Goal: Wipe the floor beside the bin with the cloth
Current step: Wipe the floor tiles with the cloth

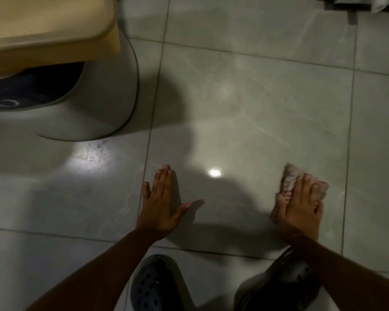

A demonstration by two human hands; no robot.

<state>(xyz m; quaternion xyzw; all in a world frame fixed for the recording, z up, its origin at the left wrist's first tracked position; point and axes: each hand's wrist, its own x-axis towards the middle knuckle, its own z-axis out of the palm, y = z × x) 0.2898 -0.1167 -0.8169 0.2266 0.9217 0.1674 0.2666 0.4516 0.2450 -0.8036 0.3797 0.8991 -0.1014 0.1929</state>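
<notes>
A pale round bin (103, 104) with a cream lid (50, 30) stands at the upper left on the grey tiled floor (256, 97). My right hand (301, 207) presses down on a crumpled pinkish cloth (289, 182) that lies on the floor at the right, well away from the bin. My left hand (161, 203) rests flat on the tile with its fingers spread, holding nothing, below and right of the bin's base. A patch of dark smudges (97, 151) shows on the floor just in front of the bin.
Two dark clog shoes (153, 286) (285, 286) stand at the bottom edge. A grey furniture leg (352, 16) and white fabric hang at the top right. A bright light spot (215, 171) reflects off the tile between my hands.
</notes>
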